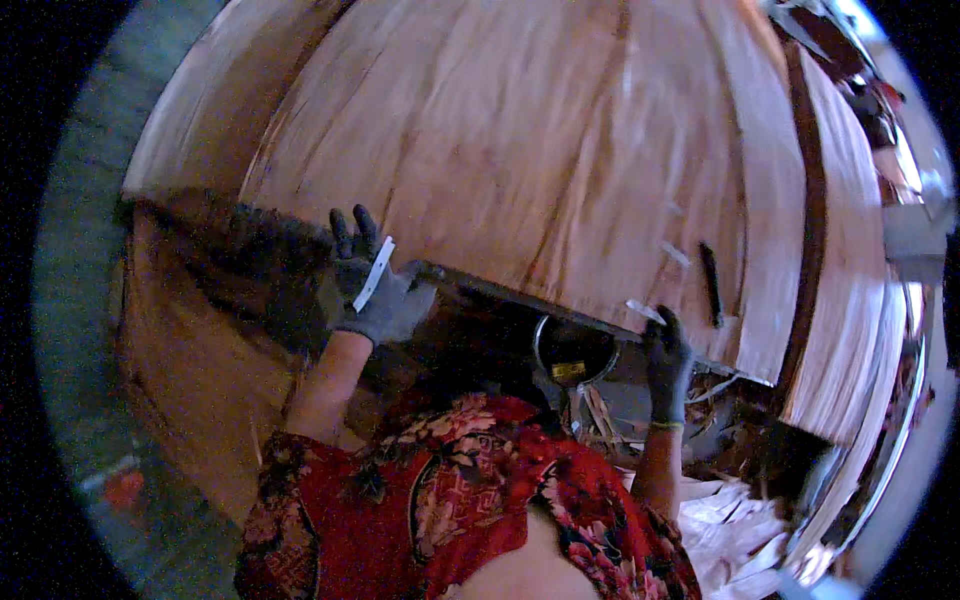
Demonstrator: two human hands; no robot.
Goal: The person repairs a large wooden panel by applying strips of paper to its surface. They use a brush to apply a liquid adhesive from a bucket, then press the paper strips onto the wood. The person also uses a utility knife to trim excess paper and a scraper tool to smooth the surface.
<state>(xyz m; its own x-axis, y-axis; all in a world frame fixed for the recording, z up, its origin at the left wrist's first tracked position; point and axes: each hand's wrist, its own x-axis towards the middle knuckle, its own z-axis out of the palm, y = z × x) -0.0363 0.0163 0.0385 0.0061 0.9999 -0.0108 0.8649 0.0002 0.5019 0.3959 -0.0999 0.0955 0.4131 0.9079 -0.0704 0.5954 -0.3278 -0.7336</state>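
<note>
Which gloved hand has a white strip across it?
The left hand: a white strip crosses its glove. The right hand, at the wooden sheet's edge, has none across it.

Yellow label (568, 370): small, rectangular, on the dark round object (590, 347) with a pale rim, below the near edge of the wood sheet (500, 180).
Print on label: dark marks, too small and blurred to read.
White strip (375, 275): lies across the gloved left hand (382, 300); a few small dark specks, cannot tell whether printed.
Legible words or numbers: none, frame grainy and partly motion-blurred.
</note>
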